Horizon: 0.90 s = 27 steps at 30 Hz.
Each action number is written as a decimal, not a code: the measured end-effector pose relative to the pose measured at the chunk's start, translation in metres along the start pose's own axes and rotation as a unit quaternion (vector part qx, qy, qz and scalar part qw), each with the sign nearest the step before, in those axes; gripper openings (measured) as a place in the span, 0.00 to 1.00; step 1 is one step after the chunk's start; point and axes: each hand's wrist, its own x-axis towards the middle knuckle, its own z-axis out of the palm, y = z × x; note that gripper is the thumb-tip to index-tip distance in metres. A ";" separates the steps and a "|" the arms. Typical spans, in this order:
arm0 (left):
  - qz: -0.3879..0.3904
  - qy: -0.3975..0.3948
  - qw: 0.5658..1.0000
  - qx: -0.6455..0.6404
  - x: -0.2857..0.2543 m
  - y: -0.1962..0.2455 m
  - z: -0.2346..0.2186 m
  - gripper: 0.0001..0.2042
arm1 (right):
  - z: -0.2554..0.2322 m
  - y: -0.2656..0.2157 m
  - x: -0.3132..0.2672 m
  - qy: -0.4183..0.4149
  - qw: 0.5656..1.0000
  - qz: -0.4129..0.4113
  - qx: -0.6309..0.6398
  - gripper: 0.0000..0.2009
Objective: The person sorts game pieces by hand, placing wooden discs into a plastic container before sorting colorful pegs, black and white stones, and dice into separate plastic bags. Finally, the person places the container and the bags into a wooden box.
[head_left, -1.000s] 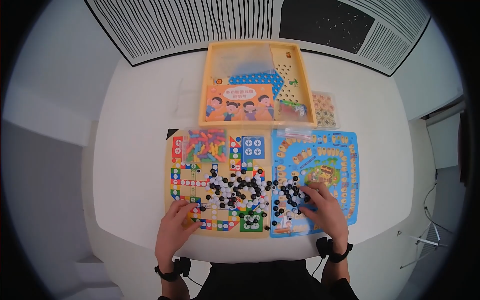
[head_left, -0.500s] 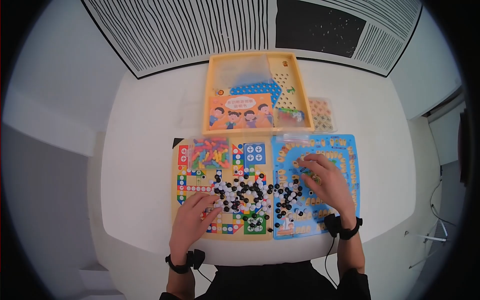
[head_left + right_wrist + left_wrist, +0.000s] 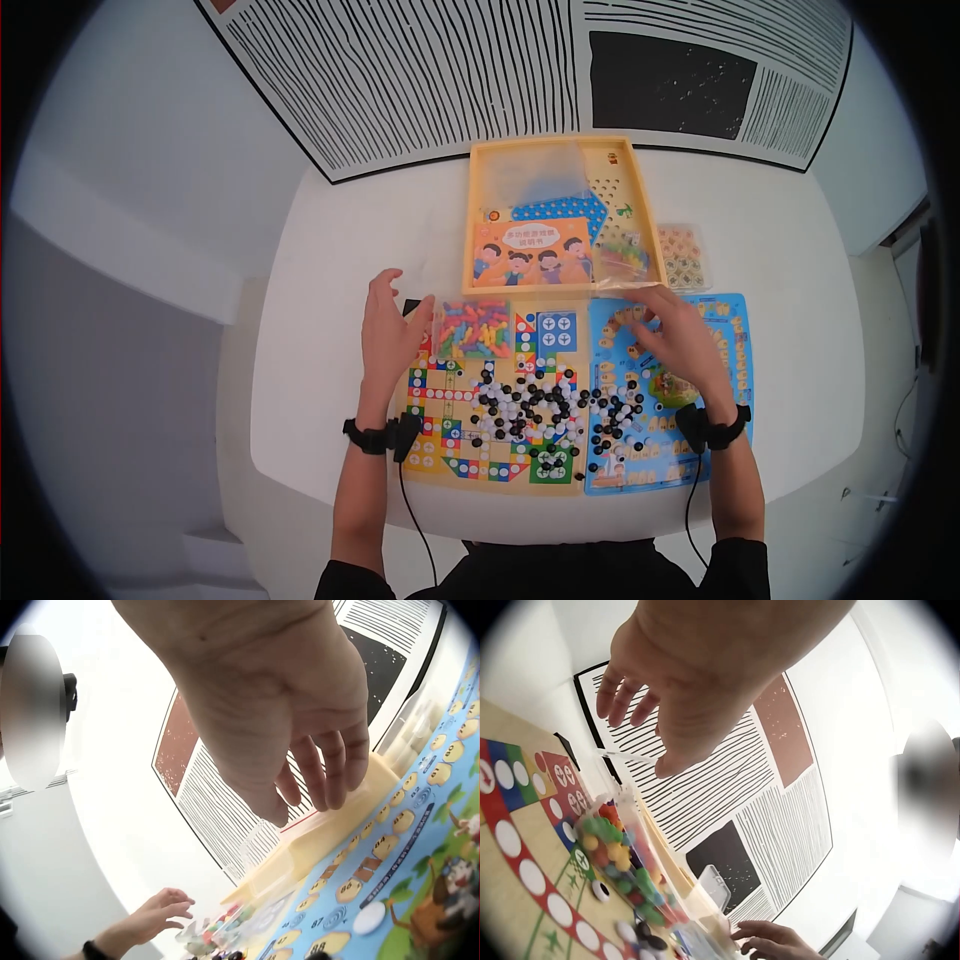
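Observation:
In the head view my left hand (image 3: 392, 335) is raised beside the clear bag of coloured pegs (image 3: 474, 329), fingers spread. A clear plastic edge (image 3: 626, 755) shows by its thumb in the left wrist view; contact cannot be told. My right hand (image 3: 685, 345) hovers over the upper part of the blue board (image 3: 735, 375), fingers loosely bent, close to a clear plastic bag (image 3: 612, 291) at the tray's front edge. Nothing is visibly held in it. Black and white pieces (image 3: 530, 405) lie scattered across the beige board (image 3: 425, 480) and the blue board.
Behind the boards stands a yellow tray (image 3: 478, 190) with an orange booklet (image 3: 530, 252), a blue perforated sheet (image 3: 560, 208) and a bag of small coloured pieces (image 3: 622, 258). A clear box of round pieces (image 3: 683, 257) is right of it. A striped panel (image 3: 400, 85) stands behind the table.
My left hand has moved from the beige board's lower part up and away to beside the peg bag. My right hand has left the scattered pieces and moved up toward the tray's front edge.

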 end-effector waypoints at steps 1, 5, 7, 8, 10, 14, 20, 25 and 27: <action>0.015 0.005 0.999 0.044 0.011 -0.008 0.009 0.30 | 0.000 0.005 -0.007 -0.002 1.000 -0.029 -0.009 0.16; 0.028 -0.014 0.998 0.053 0.048 -0.019 0.023 0.24 | -0.007 0.018 -0.038 -0.032 0.995 -0.089 -0.017 0.14; -0.038 -0.048 0.998 0.030 0.062 -0.028 0.020 0.19 | -0.013 0.019 -0.055 -0.017 0.994 -0.101 -0.035 0.14; -0.032 -0.052 0.998 0.029 0.065 -0.025 0.015 0.19 | -0.015 0.020 -0.064 -0.008 0.992 -0.116 -0.052 0.14; -0.041 0.053 0.996 -0.053 0.060 -0.015 -0.002 0.14 | -0.024 0.019 -0.080 -0.014 0.996 -0.079 -0.031 0.15; 0.008 0.100 0.984 -0.147 0.026 0.032 -0.037 0.13 | -0.014 0.023 -0.105 0.009 0.995 -0.037 0.092 0.16; 0.264 -0.116 0.942 -0.173 -0.041 0.136 -0.013 0.12 | 0.001 -0.014 -0.105 0.046 0.982 -0.114 0.143 0.12; 0.223 -0.163 0.928 -0.249 -0.053 0.186 0.039 0.09 | 0.005 0.000 -0.097 0.056 0.995 -0.078 -0.019 0.14; 0.192 -0.182 0.932 -0.247 -0.040 0.189 0.055 0.09 | 0.006 0.011 -0.091 0.085 0.993 -0.061 -0.056 0.15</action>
